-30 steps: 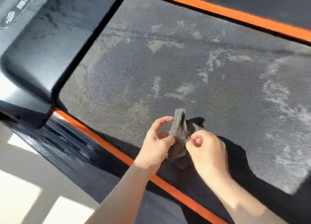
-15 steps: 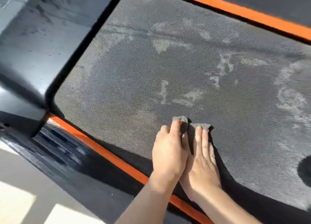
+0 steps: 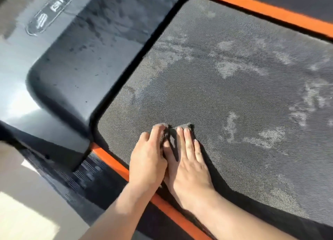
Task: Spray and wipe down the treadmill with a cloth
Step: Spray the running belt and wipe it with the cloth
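Two hands (image 3: 187, 169) flat on cloth (image 3: 170, 132)

1. Treadmill belt (image 3: 225, 88): dark grey, matt, rubber-like by its look, with a fine dimpled grain throughout. Pale chalky smears and patches lie across it.
2. Cloth (image 3: 170, 131): grey fabric, soft and napped, matt, creased.
3. Motor cover (image 3: 86, 59): dark moulded plastic by its look, smooth, semi-gloss, catching light. Dark specks and dull streaks mark it.
4. Orange strip (image 3: 111, 160): smooth, even, satin, no grain.
5. Side rail (image 3: 86, 176): black, finely ribbed, slight sheen on the ridges.
6. Label (image 3: 41, 21): flat, with pale print too blurred to read.
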A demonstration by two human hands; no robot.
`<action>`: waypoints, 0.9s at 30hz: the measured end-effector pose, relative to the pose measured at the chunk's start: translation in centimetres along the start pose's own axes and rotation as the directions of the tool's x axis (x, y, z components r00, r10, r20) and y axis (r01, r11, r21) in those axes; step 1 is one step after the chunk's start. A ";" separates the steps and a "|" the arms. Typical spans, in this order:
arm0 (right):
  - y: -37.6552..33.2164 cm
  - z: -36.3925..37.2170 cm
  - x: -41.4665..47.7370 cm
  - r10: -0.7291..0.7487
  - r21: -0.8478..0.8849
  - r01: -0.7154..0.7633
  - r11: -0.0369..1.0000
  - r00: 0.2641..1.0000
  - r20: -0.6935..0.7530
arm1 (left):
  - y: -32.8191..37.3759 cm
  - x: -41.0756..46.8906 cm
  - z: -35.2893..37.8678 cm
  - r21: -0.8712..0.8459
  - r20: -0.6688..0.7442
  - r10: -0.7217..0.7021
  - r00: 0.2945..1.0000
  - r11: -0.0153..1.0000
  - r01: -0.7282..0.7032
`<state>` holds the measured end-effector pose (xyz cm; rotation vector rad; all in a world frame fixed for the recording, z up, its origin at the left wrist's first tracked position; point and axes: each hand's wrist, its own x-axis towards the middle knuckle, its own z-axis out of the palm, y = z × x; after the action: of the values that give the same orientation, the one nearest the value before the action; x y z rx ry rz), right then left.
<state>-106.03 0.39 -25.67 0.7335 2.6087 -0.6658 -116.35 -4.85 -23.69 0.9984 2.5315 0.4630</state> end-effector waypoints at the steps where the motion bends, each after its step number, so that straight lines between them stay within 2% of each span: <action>1: 0.0 0.0 0.6 -0.005 -0.030 0.004 1.000 1.000 -0.011 | -0.2 0.6 -0.3 0.002 0.013 0.029 0.999 1.000 -0.029; 4: 0.1 -1.1 2.5 0.001 -0.055 -0.003 0.998 0.999 -0.036 | -0.3 2.6 -1.0 0.037 0.006 0.140 0.990 0.989 -0.140; 10: 2.2 -6.7 12.9 0.059 -0.138 -0.080 0.987 0.987 -0.147 | 0.5 13.4 -3.1 0.074 -0.075 0.230 0.970 0.972 -0.225; 16: 2.5 -11.4 19.9 0.097 -0.176 -0.112 0.978 0.991 -0.090 | 0.5 20.8 -4.6 0.405 -0.030 0.230 0.973 0.892 -0.199; 19: 0.5 -11.9 20.4 0.102 -0.165 -0.110 0.980 0.993 -0.059 | 0.0 21.0 -5.6 0.482 -0.051 0.220 0.974 0.860 -0.169; 22: -2.2 -10.8 19.4 0.009 -0.217 -0.007 0.976 1.000 0.006 | -2.2 18.1 -6.5 0.566 -0.069 0.139 0.988 0.821 -0.076; 27: -7.2 -6.9 14.9 -0.090 -0.211 0.104 0.972 0.993 0.076 | -5.9 11.0 -7.9 0.733 0.026 0.037 0.999 0.679 -0.044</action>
<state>-123.42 4.38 -24.07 0.5127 2.6155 -0.4169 -130.75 -2.50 -21.80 1.2987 2.7169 -0.6361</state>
